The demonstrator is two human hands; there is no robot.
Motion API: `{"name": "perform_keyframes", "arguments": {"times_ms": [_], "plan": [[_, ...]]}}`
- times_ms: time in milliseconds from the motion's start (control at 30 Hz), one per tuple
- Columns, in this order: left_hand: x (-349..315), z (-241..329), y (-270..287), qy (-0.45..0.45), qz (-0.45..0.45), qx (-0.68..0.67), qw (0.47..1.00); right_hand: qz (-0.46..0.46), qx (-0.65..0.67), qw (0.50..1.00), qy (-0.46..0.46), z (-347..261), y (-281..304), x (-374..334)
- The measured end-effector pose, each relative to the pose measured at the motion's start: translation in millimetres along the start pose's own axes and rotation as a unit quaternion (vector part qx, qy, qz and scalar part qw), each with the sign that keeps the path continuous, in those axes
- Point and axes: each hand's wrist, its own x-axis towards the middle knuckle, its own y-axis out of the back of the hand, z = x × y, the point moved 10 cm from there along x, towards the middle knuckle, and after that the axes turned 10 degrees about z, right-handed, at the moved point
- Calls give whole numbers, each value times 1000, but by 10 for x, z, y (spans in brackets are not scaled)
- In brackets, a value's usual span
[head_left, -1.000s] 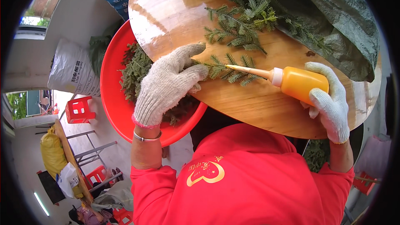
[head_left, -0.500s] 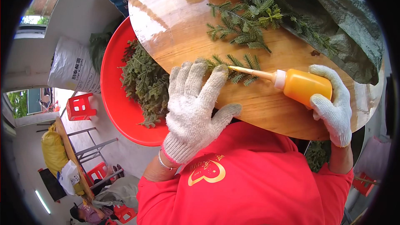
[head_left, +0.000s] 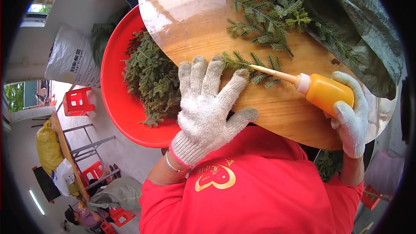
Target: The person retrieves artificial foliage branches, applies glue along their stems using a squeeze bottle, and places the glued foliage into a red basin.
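My left hand [head_left: 208,112], in a white knitted glove, lies with its fingers spread over the near edge of the round wooden table [head_left: 190,30]. Its fingertips are at the left end of a small green fir-like sprig [head_left: 260,67], partly covering it; whether they press on it I cannot tell. My right hand [head_left: 353,115], also gloved, grips a squeeze bottle [head_left: 328,94] of yellow-orange liquid, tilted nearly level. The bottle's long, narrow nozzle [head_left: 277,74] points left, its tip over the middle of the sprig, close to my left forefinger.
Larger green branches [head_left: 275,17] lie farther back on the table, beside a dark grey-green sheet [head_left: 368,26]. A red basin [head_left: 115,91] piled with green foliage [head_left: 151,78] stands at the left. Beyond it are a red stool [head_left: 78,102] and a seated person [head_left: 84,215].
The view has shifted a little, so the table and sprig appear farther right. Both hands and the bottle keep nearly the same places over the sprig.
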Motion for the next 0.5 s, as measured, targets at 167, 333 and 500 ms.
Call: {"name": "perform_keyframes", "arguments": {"times_ms": [167,333,500], "plan": [[8,-31,13,7,-10,1,1000,-4,-16,1000,23,-88,-4,8],[61,-51,19,7,-25,-12,1000,56,-36,995,71,-99,220,-80],[123,-76,37,11,-36,-8,999,29,-68,989,132,-262,133,-98]]}}
